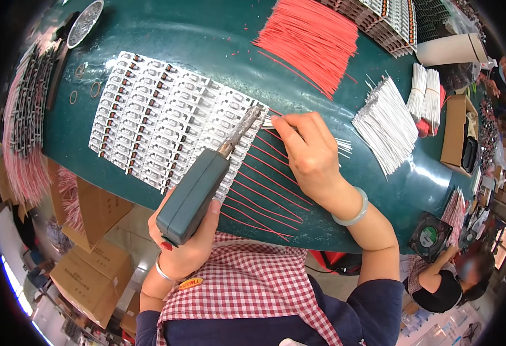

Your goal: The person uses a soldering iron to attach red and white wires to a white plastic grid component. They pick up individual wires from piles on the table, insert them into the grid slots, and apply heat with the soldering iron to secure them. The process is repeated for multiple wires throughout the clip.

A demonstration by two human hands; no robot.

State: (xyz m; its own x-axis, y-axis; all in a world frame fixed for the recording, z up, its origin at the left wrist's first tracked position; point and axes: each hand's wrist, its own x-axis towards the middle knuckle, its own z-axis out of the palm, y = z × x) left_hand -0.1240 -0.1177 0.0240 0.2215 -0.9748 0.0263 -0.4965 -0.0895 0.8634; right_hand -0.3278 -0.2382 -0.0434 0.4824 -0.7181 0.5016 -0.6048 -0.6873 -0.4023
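1 green tabletop point(178, 37) spans most of the frame. White circuit-board panel point(175, 124) lies flat, centre-left; should be light, stiff, brittle: take by edges. Soldering gun point(192, 196), lower centre: left hand point(191, 249) wrapped round its body, tip over panel's upper right corner. Likely the heaviest item, rigid; grab body, not tip, may be hot. Right hand point(310, 155), centre-right: thumb and fingertips pinched on white wires point(344, 146). Those look light, springy; pinch near ends. Red leads point(276, 173) off panel's right edge: bendy, joints probably fragile.
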